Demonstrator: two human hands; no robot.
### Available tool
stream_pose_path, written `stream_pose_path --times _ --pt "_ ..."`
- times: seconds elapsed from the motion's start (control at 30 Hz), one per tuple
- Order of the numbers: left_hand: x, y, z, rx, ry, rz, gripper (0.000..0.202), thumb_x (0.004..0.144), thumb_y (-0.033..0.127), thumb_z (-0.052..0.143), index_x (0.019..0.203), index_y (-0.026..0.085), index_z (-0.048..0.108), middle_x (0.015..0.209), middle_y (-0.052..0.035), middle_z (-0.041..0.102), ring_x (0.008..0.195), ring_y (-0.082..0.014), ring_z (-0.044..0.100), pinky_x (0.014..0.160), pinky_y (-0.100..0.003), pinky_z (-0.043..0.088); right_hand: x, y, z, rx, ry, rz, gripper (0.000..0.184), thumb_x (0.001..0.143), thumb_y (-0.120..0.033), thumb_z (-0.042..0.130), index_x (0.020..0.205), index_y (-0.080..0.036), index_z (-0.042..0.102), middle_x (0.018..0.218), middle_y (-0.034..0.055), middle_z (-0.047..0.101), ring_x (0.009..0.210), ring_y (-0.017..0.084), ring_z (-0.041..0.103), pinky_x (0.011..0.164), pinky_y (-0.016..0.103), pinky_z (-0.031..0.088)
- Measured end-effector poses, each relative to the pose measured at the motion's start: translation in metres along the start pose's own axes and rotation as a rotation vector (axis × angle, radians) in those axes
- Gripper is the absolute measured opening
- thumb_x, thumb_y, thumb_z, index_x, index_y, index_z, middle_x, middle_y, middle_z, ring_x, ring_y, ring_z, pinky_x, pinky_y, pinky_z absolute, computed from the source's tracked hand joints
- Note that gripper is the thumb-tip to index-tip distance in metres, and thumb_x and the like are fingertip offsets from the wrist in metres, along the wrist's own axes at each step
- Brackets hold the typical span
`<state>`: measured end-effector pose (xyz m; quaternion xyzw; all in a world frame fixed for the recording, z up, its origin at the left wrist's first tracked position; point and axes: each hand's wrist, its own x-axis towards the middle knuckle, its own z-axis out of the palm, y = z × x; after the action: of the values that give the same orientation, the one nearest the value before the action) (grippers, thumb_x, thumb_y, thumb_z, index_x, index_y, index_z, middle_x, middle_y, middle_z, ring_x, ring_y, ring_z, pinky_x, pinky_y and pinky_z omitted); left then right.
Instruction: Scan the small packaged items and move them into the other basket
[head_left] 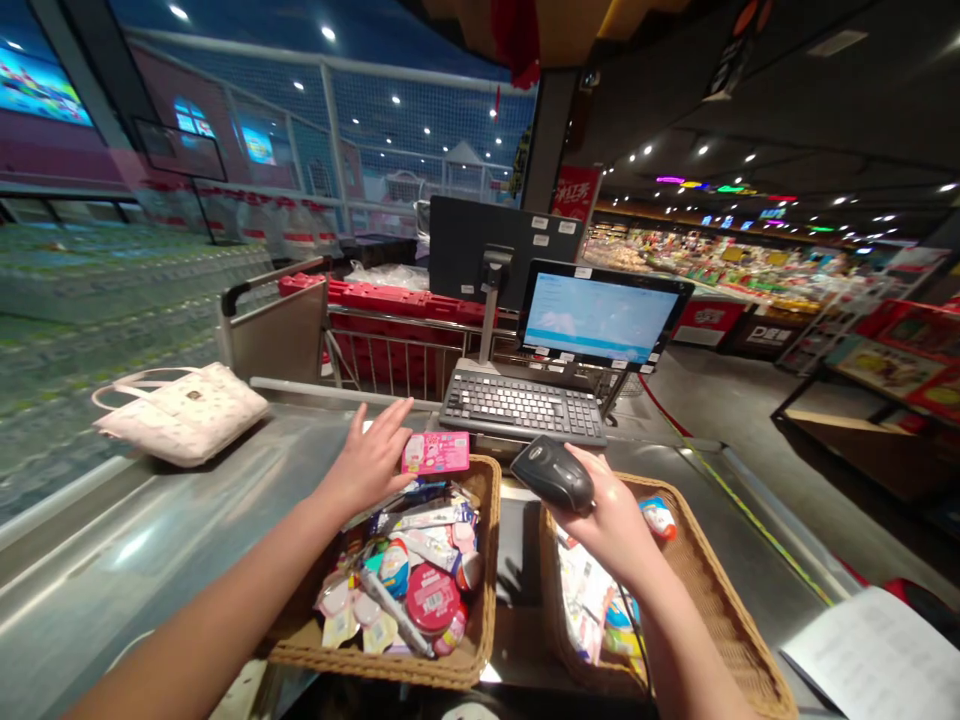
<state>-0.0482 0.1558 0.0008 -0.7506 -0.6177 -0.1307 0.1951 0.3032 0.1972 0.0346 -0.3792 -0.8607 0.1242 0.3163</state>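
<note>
My left hand (371,455) holds a small pink packet (435,452) by its left end, just above the far rim of the left wicker basket (480,560), which is full of small sweets and snack packs. My right hand (611,515) grips a black handheld barcode scanner (553,473), its head pointing left toward the pink packet. That hand hovers over the right wicker basket (712,590), which holds a few packets and an egg-shaped sweet (658,517).
A black keyboard (525,408) and a lit till screen (600,318) stand behind the baskets on the steel counter (150,540). A cream handbag (184,412) lies at the left. Red shopping trolleys (390,330) stand beyond. A printed sheet (877,655) lies at the lower right.
</note>
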Motion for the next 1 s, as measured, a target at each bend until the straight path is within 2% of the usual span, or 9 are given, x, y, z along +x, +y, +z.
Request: stream_pose_path --times 0.1,0.23,0.33,0.43,0.6,0.8,0.93,1.0 --pt "-0.012 -0.005 0.004 -0.011 -0.034 -0.028 0.035 0.084 0.045 0.061 0.104 0.017 0.062 0.156 -0.0189 0.031 0.144 -0.0324 0.032 0.119 -0.060 0.004 0.002 -0.003 0.004 -0.004 -0.002 -0.021 0.032 0.081 -0.031 0.065 0.111 -0.021 0.068 0.129 0.0136 0.064 0.129 0.034 0.052 0.111 0.059 0.036" --pt "-0.026 -0.010 0.009 -0.027 -0.084 -0.042 0.040 0.085 0.046 0.060 0.112 0.017 0.060 0.156 -0.0188 0.031 0.144 -0.0313 0.033 0.118 -0.060 0.003 0.001 -0.008 0.010 -0.011 -0.026 -0.001 0.035 0.080 -0.031 0.065 0.114 -0.022 0.067 0.133 0.0136 0.062 0.129 0.035 0.052 0.112 0.063 0.031" --pt "-0.035 -0.016 0.012 -0.039 -0.145 -0.032 0.041 0.084 0.047 0.061 0.111 0.017 0.060 0.155 -0.0194 0.033 0.144 -0.0312 0.032 0.118 -0.060 0.003 0.002 -0.011 0.013 0.001 -0.053 -0.005 0.041 0.080 -0.031 0.066 0.120 -0.022 0.064 0.133 0.0133 0.061 0.130 0.035 0.051 0.112 0.064 0.029" --pt "-0.045 -0.023 0.011 -0.076 -0.250 -0.025 0.039 0.080 0.042 0.065 0.109 0.017 0.061 0.154 -0.0192 0.035 0.144 -0.0317 0.031 0.117 -0.062 0.005 0.005 -0.015 0.017 0.019 -0.070 -0.017 0.045 0.080 -0.030 0.065 0.125 -0.023 0.061 0.132 0.0133 0.062 0.130 0.034 0.051 0.112 0.064 0.029" --pt "-0.059 -0.032 0.006 -0.125 -0.434 -0.056 0.035 0.074 0.035 0.069 0.104 0.018 0.063 0.155 -0.0179 0.034 0.146 -0.0332 0.027 0.116 -0.065 0.008 0.007 -0.021 0.022 0.019 -0.087 -0.021 0.035 0.081 -0.029 0.064 0.115 -0.022 0.066 0.132 0.0128 0.062 0.129 0.033 0.051 0.113 0.063 0.028" --pt "-0.072 -0.037 0.009 -0.124 -0.625 -0.093 0.054 0.063 0.039 0.077 0.111 0.017 0.065 0.155 -0.0200 0.032 0.147 -0.0358 0.023 0.115 -0.067 0.006 0.008 -0.027 0.027 0.021 -0.085 -0.052 0.029 0.080 -0.027 0.063 0.109 -0.023 0.068 0.129 0.0120 0.064 0.128 0.032 0.053 0.111 0.060 0.032" --pt "-0.078 -0.036 0.008 -0.104 -0.818 -0.123 0.065 0.051 0.040 0.084 0.109 0.015 0.069 0.155 -0.0234 0.030 0.147 -0.0377 0.020 0.115 -0.066 0.006 0.007 -0.030 0.028 0.023 -0.085 -0.069 0.028 0.080 -0.024 0.063 0.108 -0.023 0.069 0.127 0.0114 0.064 0.127 0.031 0.053 0.111 0.056 0.034" --pt "-0.078 -0.034 0.005 -0.113 -0.907 -0.152 0.072 0.050 0.045 0.084 0.113 0.014 0.068 0.154 -0.0247 0.030 0.147 -0.0387 0.020 0.115 -0.066 0.007 0.006 -0.030 0.028 0.028 -0.083 -0.067 0.029 0.079 -0.023 0.064 0.107 -0.022 0.069 0.127 0.0112 0.065 0.127 0.031 0.053 0.111 0.055 0.034"
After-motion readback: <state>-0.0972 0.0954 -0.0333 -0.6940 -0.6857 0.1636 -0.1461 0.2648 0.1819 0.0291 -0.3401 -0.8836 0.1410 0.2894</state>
